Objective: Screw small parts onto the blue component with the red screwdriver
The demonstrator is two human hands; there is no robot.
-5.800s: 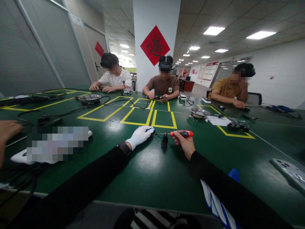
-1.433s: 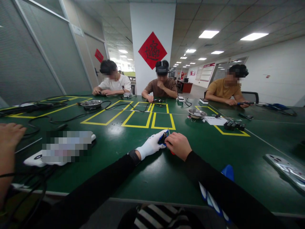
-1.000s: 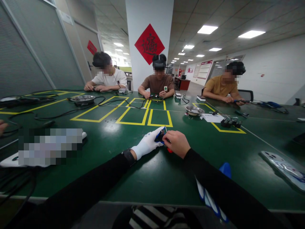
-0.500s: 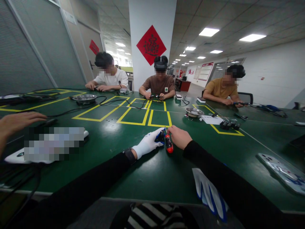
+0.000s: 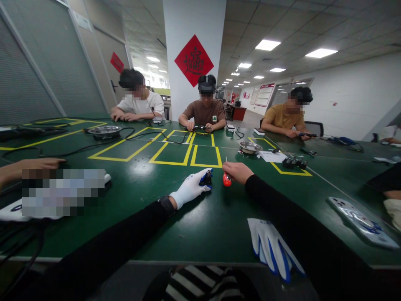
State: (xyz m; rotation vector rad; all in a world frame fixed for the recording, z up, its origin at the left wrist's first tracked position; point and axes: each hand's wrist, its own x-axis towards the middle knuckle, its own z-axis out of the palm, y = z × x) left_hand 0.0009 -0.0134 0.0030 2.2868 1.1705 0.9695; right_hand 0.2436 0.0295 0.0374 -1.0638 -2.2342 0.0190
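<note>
My left hand (image 5: pixel 189 188), in a white glove with blue-coated fingers, is closed around a small black cone-shaped part (image 5: pixel 207 178) with a metal tip facing up. Its exact kind I cannot make out. My bare right hand (image 5: pixel 240 172) grips a screwdriver (image 5: pixel 227 179) just to the right of it. The red-and-black handle end points down toward me, while the thin shaft sticks up above my fingers. A gap separates the screwdriver from the black part. Nearer to me, an empty white-and-blue glove (image 5: pixel 272 246) lies by the table edge, below my right forearm.
On the green table (image 5: pixel 188 238) are a power strip (image 5: pixel 62 194) at left, metal bowls (image 5: pixel 105 131) (image 5: pixel 249 147), black blocks (image 5: pixel 294 162) beside a paper (image 5: pixel 272 156), and a phone (image 5: pixel 360 221). Cables cross the left side. Three people sit opposite; another person's hand (image 5: pixel 37 165) reaches in from the left.
The screwdriver was level beside the standing black part at first; the left hand later took hold of that part. In the last half second, the right hand and screwdriver moved away to the right.
</note>
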